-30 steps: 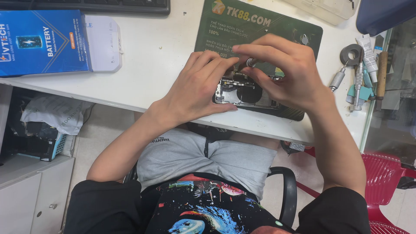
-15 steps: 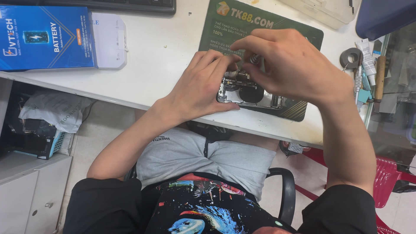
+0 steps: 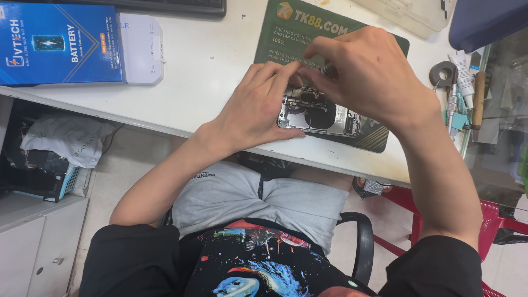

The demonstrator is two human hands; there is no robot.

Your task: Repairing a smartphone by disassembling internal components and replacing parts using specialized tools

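Observation:
An opened phone body [image 3: 322,116] with bare inner parts lies on a dark green work mat [image 3: 379,137] near the front edge of a white desk [image 3: 209,71]. My left hand [image 3: 258,104] presses flat on the phone's left end and holds it steady. My right hand [image 3: 368,74] hovers over the phone's top edge with thumb and forefinger pinched on a small slim tool or part; what it is stays hidden by the fingers.
A blue battery box [image 3: 60,47] on a white box [image 3: 140,49] sits at the desk's left. Tools, a tape roll [image 3: 441,74] and a tube [image 3: 463,71] lie to the right. A keyboard edge [image 3: 181,6] is at the back.
My right hand has shifted a little up and right over the phone, fingers still pinched. The left hand stays on the phone.

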